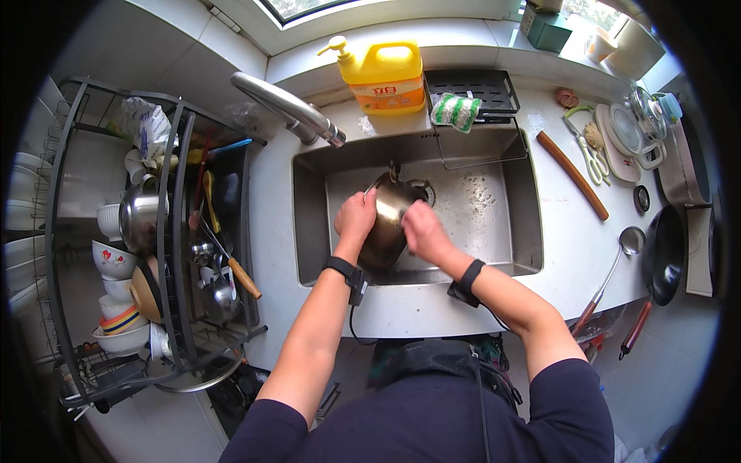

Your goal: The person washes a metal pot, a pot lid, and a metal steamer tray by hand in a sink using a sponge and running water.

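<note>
A stained, brownish metal vessel (382, 243), perhaps a kettle or pot, is tilted inside the stainless steel sink (480, 231). My left hand (356, 217) grips its upper left edge. Against the vessel's right side is my right hand (427, 231), blurred and with curled fingers. Whether anything lies inside those fingers cannot be made out. A dark fitting (394, 169) shows at the vessel's far end, with the drain (424, 190) partly visible beside it. Over the sink's back left corner reaches the metal faucet (295, 110). Water drops dot the sink floor.
Behind the sink stand a yellow detergent jug (385, 78) and a black rack (492, 92) with a green-striped sponge (456, 111). A wooden rod (573, 176), scissors (593, 159), ladle (631, 240) and wok (663, 257) lie right. A dish rack (180, 231) with bowls stands left.
</note>
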Demonstrator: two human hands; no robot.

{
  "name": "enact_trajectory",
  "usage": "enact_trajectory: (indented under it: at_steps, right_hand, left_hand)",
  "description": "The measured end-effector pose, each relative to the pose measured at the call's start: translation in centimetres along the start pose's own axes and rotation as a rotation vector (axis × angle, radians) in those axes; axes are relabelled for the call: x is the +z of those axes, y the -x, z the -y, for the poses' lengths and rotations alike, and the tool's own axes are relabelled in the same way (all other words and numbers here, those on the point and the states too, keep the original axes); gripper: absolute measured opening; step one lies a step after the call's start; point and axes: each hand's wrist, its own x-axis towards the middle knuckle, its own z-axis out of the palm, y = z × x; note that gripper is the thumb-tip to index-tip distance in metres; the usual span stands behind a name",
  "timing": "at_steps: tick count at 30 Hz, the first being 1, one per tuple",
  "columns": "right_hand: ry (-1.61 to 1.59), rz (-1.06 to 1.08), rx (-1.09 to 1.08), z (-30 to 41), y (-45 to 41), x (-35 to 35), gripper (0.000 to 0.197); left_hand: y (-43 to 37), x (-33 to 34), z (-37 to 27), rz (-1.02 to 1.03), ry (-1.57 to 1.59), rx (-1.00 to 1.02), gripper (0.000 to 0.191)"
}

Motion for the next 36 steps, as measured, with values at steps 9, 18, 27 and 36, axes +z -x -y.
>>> enact_trajectory:
  at_steps: [9,18,27,36]
  right_hand:
    - [-0.003,-0.096,0.13,-3.6,-1.3,-0.5,0.013]
    - [-0.075,-0.025,0.043,-0.5,-0.1,0.6,0.014]
    - [-0.022,-0.05,0.113,-2.2,-1.0,0.1,0.015]
    - [-0.05,0.012,0.072,-1.7,-0.5,0.5,0.012]
  left_hand:
    - [-0.9,0.5,-0.7,-0.06,-0.06,0.023,0.049]
    - [-1.7,0.6,-0.7,-0.102,-0.027,-0.089,0.049]
    - [-1.1,0.2,-0.2,-0.085,-0.028,-0.095,0.05]
    - [-1.3,0.2,0.2,-0.111,-0.013,-0.083,0.05]
